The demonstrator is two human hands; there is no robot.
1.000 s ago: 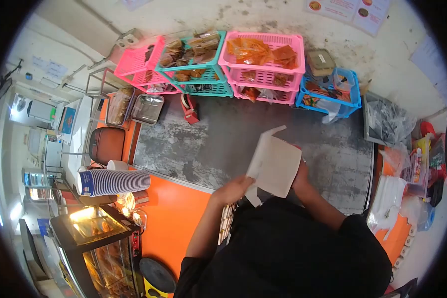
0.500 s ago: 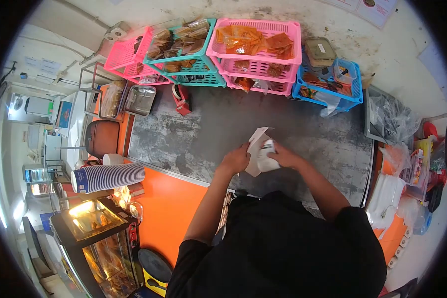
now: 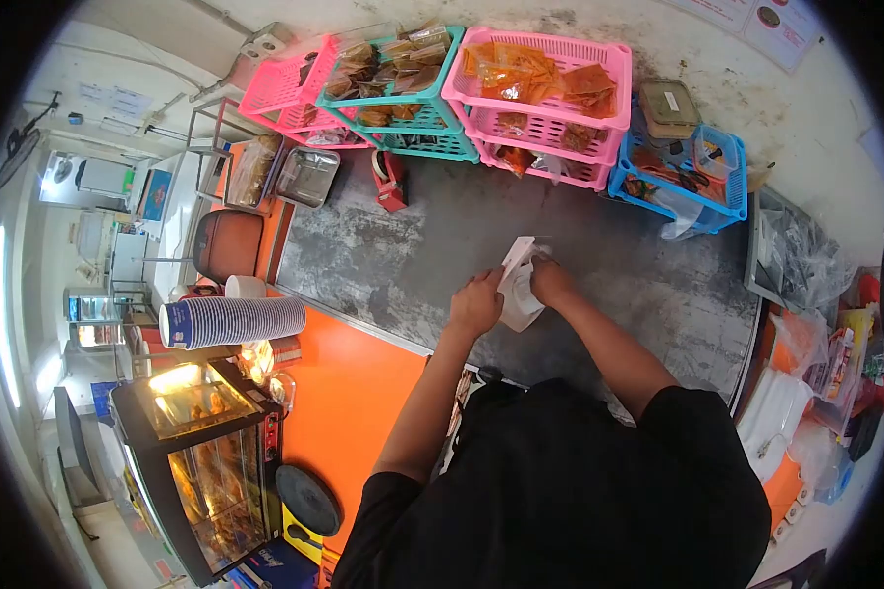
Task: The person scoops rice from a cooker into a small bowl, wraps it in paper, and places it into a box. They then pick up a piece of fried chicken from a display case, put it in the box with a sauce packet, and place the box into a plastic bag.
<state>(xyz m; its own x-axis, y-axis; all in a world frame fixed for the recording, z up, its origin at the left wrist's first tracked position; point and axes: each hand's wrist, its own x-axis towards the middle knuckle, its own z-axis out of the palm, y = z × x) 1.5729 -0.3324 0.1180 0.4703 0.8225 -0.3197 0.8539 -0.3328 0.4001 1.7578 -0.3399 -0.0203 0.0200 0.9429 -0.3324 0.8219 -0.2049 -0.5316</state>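
Observation:
Over the dark worn tabletop, my left hand grips the left edge of a white folded paper piece, its fingers closed on it. My right hand is at the paper's right side, with its fingers bent into the opening between the paper's sides. What the right fingertips touch inside is hidden. The paper stands partly open, its upper flap pointing away from me. Beyond the hands, a red tape dispenser rests near the baskets.
Pink baskets, a teal basket and a blue basket hold packets along the wall. A metal tray lies back left. Stacked paper cups and a lit food warmer are left. Plastic bags hang at right.
The view has shifted, so the surroundings appear further right. My right hand has moved up and inward along the paper, and the printed white part beside it no longer shows.

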